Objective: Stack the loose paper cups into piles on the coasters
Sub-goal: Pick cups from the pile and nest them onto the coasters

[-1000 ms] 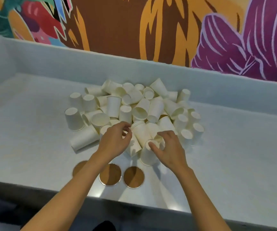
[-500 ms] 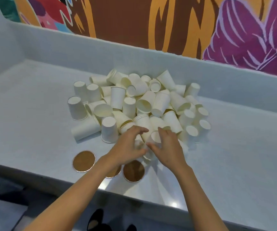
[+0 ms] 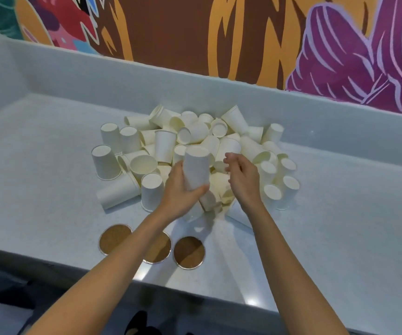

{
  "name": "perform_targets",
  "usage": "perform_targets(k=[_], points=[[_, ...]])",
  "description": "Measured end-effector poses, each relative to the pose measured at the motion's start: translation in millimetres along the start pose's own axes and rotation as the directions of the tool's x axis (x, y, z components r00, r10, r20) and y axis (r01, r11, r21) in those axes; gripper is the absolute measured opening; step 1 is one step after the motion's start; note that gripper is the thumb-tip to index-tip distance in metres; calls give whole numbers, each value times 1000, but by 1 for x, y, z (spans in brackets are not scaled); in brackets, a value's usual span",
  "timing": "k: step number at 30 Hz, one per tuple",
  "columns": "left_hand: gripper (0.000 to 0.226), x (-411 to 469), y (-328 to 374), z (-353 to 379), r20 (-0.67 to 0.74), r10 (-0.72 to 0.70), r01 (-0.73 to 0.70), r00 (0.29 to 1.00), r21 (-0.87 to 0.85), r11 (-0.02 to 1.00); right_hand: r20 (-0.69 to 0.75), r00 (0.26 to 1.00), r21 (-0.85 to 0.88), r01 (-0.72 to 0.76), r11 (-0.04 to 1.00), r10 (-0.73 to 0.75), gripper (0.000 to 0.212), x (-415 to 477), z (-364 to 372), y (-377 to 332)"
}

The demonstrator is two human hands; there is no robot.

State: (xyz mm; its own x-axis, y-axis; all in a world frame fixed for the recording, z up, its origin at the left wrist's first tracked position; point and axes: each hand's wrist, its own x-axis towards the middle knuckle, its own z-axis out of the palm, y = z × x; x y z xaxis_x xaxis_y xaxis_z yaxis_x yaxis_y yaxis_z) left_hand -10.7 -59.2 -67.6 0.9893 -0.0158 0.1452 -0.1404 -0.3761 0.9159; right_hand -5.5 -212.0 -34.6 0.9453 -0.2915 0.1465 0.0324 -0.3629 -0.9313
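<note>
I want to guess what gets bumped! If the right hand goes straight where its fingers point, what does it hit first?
Probably the heap of loose cups. The right hand points away from the person, and a tipped cup lies just beyond it. Depth is hard to judge from one view.

No writing, number or brand can be read. The paper cups [image 3: 163, 146] are plain; the mural [image 3: 171, 32] at twelve o'clock shows only shapes.
</note>
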Motion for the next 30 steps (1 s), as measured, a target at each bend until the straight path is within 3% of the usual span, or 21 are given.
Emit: perform_targets(k=[2,6,9,12,15,18,21,25,30], points=[[74,9,3,-8,-68,-49,46,996,-42,998,-63,996,-182,48,982,-61,23,23,15,8],[75,18,10,-19,-160,-91,70,983,-132,989,65,988,-525,153,837,-139,45,59,53,16],[70,21,11,-22,-173,-136,108,975,-165,980,75,976,-683,199,703,-204,32,73,70,18],[66,23,14,-27,-154,-200,163,968,-221,962,55,957,-724,234,649,-284,19,82,72,22],[62,28,15,-31,-165,-256,209,952,-260,943,-79,906,-680,256,687,-415,18,84,66,18],[66,37,15,-34,-199,-341,254,919,-364,896,-281,790,-622,282,730,-545,21,79,55,5],[79,44,18,-35,-189,-407,245,894,-556,795,-416,791,-352,315,881,-449,20,56,47,-15],[87,49,21,-37,-274,-418,156,866,-646,747,-295,924,70,273,959,-242,19,15,40,-32],[61,51,28,-34,-231,-484,155,844,-759,632,-68,984,85,171,982,-166,21,-2,48,-16]])
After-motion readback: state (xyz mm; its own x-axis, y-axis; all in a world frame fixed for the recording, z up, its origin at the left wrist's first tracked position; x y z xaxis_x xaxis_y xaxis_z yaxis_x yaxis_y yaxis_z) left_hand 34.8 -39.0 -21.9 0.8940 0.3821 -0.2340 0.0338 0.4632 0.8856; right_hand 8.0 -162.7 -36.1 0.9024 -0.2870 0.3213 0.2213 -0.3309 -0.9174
